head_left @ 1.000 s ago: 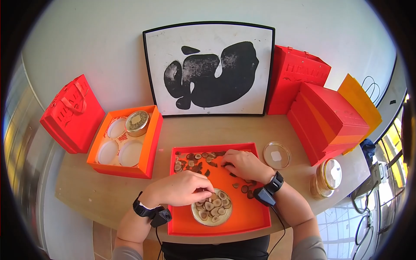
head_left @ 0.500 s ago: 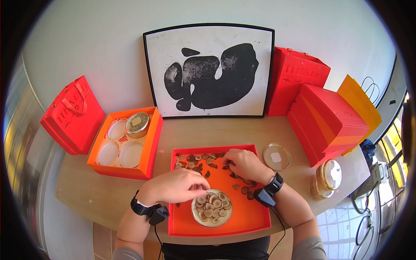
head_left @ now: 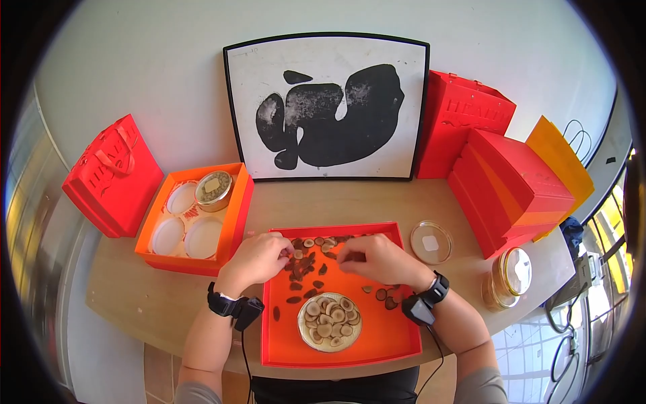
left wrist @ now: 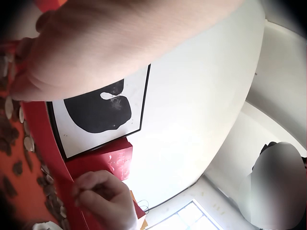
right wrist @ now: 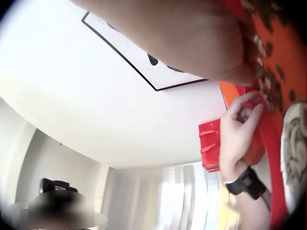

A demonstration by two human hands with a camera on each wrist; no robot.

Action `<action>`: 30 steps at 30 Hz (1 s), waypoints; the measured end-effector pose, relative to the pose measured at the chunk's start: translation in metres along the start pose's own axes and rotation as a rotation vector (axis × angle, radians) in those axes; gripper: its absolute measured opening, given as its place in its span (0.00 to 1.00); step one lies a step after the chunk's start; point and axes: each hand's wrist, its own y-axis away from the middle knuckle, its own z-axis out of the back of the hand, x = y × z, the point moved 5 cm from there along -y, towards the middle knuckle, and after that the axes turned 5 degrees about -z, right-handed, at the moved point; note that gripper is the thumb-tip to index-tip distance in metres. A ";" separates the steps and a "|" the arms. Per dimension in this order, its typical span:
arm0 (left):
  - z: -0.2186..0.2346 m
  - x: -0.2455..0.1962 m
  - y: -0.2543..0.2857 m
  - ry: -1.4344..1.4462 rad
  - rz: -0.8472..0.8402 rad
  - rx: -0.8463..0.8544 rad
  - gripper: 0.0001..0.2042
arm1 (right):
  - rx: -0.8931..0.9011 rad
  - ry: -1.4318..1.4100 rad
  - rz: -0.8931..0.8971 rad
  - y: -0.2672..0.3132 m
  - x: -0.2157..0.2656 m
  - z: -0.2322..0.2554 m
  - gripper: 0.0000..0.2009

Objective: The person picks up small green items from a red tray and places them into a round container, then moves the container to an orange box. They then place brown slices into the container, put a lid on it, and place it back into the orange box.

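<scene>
A low red-orange tray (head_left: 282, 343) holds scattered dried slices (head_left: 304, 266), some dark and some pale, mostly toward its far side. Near its front sits a round dish (head_left: 330, 347) piled with pale slices (head_left: 330, 320). My left hand (head_left: 259, 259) hovers at the tray's far left corner, fingers loosely bent and thumb apart, fingertips by the slices. Over the tray's far right part is my right hand (head_left: 377, 259). In the left wrist view the right hand's (left wrist: 108, 199) thumb and forefinger come together on a small dark slice, partly hidden by the fingers.
Left of the tray stands an orange box (head_left: 151, 250) with round white-rimmed wells and one lidded jar (head_left: 214, 192). To the right lie a clear lid (head_left: 431, 242) and a glass jar (head_left: 506, 279). Red bags (head_left: 114, 175) and boxes (head_left: 515, 178) flank a framed board (head_left: 323, 108).
My left hand has moved from above the dish, up and left, to the tray's far left corner. The right hand has lifted slightly and shifted a little toward me.
</scene>
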 end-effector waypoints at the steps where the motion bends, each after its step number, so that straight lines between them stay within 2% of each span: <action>1: 0.000 0.001 0.000 -0.010 0.034 -0.003 0.10 | 0.117 -0.051 0.048 0.004 0.006 -0.005 0.10; 2: -0.001 0.000 0.001 -0.007 0.034 0.000 0.10 | 0.119 -0.052 0.044 0.007 0.011 -0.004 0.10; 4: -0.002 -0.001 0.002 -0.125 0.006 0.018 0.09 | 0.260 -0.048 0.265 0.017 0.028 -0.010 0.11; 5: -0.003 -0.001 0.003 -0.124 0.005 0.020 0.09 | 0.259 -0.050 0.263 0.017 0.027 -0.010 0.11; 7: -0.009 0.003 0.005 -0.234 0.092 0.091 0.09 | 0.026 0.234 0.146 0.013 0.017 0.001 0.12; 8: -0.012 0.005 0.006 -0.235 0.091 0.090 0.09 | 0.024 0.235 0.146 0.012 0.009 0.001 0.12; 10: -0.014 0.007 0.004 -0.299 0.019 -0.047 0.06 | -0.174 0.483 0.104 0.006 -0.018 0.010 0.11; 11: -0.017 0.010 0.004 -0.301 0.017 -0.050 0.06 | -0.177 0.485 0.105 0.005 -0.026 0.011 0.11; 13: -0.018 0.009 0.001 -0.315 -0.044 -0.096 0.04 | -0.210 0.634 -0.026 0.003 -0.043 0.013 0.12; 14: -0.017 0.007 0.000 -0.315 -0.047 -0.096 0.04 | -0.212 0.634 -0.029 0.003 -0.045 0.014 0.12; 16: -0.016 0.008 -0.002 -0.306 0.060 -0.058 0.06 | -0.166 0.629 -0.023 0.003 -0.047 0.011 0.14; 19: -0.013 0.008 -0.004 -0.346 0.049 -0.113 0.06 | -0.157 0.638 -0.013 0.002 -0.053 0.009 0.15; 23: -0.014 0.014 -0.008 -0.304 0.069 -0.098 0.06 | -0.143 0.651 -0.037 -0.001 -0.054 0.008 0.14; 25: -0.009 0.011 -0.007 -0.235 0.039 -0.208 0.06 | -0.164 0.626 -0.022 -0.003 -0.056 0.007 0.13; 29: 0.005 -0.001 -0.002 -0.111 0.072 -0.200 0.06 | -0.156 0.582 0.003 -0.004 -0.058 0.007 0.11; 30: 0.008 -0.005 -0.002 -0.018 0.038 -0.172 0.06 | -0.161 0.578 0.009 -0.004 -0.058 0.007 0.10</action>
